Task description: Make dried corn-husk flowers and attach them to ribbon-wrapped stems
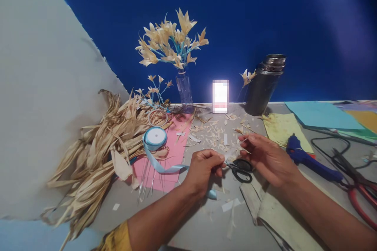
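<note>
My left hand (204,168) is closed in a pinch on the near end of a thin pale strip of dried husk (232,152). My right hand (265,157) pinches the far end of the same strip, with a thin wire tip sticking out above its fingers. Small black-handled scissors (241,169) lie on the grey table just under and between the two hands. A light blue ribbon (165,166) trails from its spool (155,138) toward my left wrist.
A heap of dried corn husks (100,153) lies at left beside pink paper (173,153). A vase of husk flowers (173,47), a bright phone (220,96) and a steel flask (263,84) stand behind. A blue glue gun (306,159), red-handled pliers (361,192) and coloured sheets (321,114) lie right.
</note>
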Action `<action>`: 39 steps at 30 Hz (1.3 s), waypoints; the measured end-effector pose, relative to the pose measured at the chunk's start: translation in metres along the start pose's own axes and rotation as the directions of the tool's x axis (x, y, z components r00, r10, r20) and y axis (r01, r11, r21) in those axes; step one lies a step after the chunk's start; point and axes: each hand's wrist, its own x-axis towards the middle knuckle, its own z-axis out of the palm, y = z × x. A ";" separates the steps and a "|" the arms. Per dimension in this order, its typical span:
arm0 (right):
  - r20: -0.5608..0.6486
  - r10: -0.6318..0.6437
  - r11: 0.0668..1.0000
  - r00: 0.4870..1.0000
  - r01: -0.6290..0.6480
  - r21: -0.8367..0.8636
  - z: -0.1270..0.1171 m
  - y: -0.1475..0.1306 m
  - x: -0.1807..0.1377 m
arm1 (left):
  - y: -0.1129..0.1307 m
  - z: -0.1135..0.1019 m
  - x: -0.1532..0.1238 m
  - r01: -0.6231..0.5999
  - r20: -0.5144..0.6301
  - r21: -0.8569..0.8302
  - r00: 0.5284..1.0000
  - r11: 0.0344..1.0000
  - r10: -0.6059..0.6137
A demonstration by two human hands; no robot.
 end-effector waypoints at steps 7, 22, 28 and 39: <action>0.009 0.061 0.998 0.998 -0.061 -0.010 0.002 -0.004 -0.001 | -0.001 -0.001 0.000 -0.020 -0.011 0.052 1.000 0.998 0.020; -0.054 -0.056 0.998 0.997 0.057 0.018 -0.009 -0.012 0.009 | 0.019 -0.009 0.002 -0.050 -0.025 0.218 0.998 0.975 0.057; -0.117 -0.202 0.977 0.972 0.209 0.049 -0.036 -0.035 0.030 | 0.039 -0.023 0.008 -0.102 0.161 0.512 0.987 0.853 0.022; -0.136 -0.210 0.976 0.968 0.216 0.025 -0.039 -0.046 0.033 | 0.050 -0.025 0.052 -0.343 0.289 0.796 0.939 0.499 0.185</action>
